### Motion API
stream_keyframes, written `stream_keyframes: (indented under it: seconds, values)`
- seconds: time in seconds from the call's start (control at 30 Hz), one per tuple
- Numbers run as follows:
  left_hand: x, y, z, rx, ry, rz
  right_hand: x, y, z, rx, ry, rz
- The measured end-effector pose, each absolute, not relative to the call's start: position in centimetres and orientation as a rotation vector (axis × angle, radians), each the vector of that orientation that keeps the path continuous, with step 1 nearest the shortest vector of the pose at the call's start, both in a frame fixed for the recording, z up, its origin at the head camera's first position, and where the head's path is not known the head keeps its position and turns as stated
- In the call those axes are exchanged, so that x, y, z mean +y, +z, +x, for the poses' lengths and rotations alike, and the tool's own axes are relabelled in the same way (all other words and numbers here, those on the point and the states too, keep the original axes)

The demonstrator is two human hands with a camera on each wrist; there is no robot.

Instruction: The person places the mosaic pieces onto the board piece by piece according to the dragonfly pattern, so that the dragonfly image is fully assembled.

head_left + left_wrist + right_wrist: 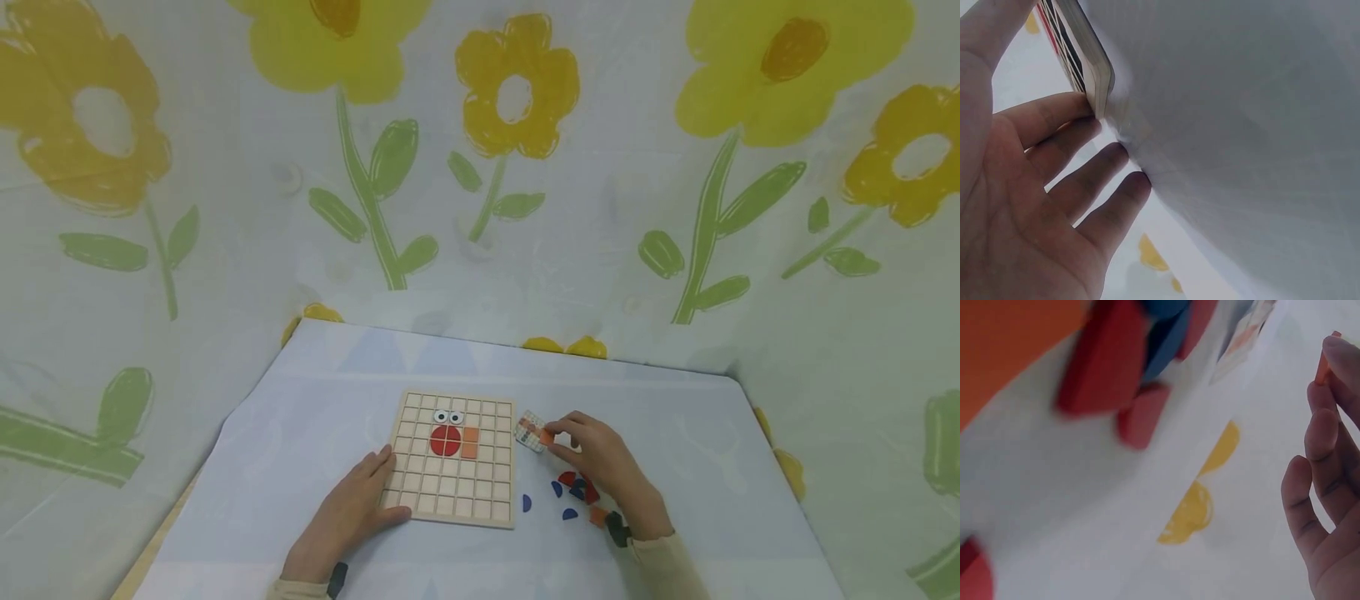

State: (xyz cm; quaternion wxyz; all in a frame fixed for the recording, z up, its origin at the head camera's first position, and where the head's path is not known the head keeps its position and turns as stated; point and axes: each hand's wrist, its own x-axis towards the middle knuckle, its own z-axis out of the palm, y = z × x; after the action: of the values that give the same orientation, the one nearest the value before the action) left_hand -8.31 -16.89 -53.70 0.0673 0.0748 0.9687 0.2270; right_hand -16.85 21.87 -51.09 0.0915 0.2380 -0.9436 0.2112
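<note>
A wooden grid board (491,487) lies on the table. Its cells hold two eye tiles (449,417), a red disc of quarter pieces (446,441) and two orange square tiles (470,443) stacked one above the other. My left hand (348,504) rests along the board's left edge, thumb at the lower corner; in the left wrist view its fairly straight fingertips (1138,181) meet the board edge (1102,81) and the table. Between thumb and fingertips my right hand (596,450) pinches an orange tile (1322,365), held right of the board beside a small pattern card (528,431).
Below the right hand lies a loose group of pieces: blue half-rounds (570,514), red pieces (567,479) and an orange piece (597,516). A flower-print curtain (525,250) stands behind the white-covered table (300,417).
</note>
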Motion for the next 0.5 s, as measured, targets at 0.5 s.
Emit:
stream_keyframes:
  seconds: [0.5]
  values:
    - [-17.0, -53.7, -8.5, 2.925, 0.659, 0.222, 14.7, -50.8, -18.0, -2.657, 0.760, 0.938]
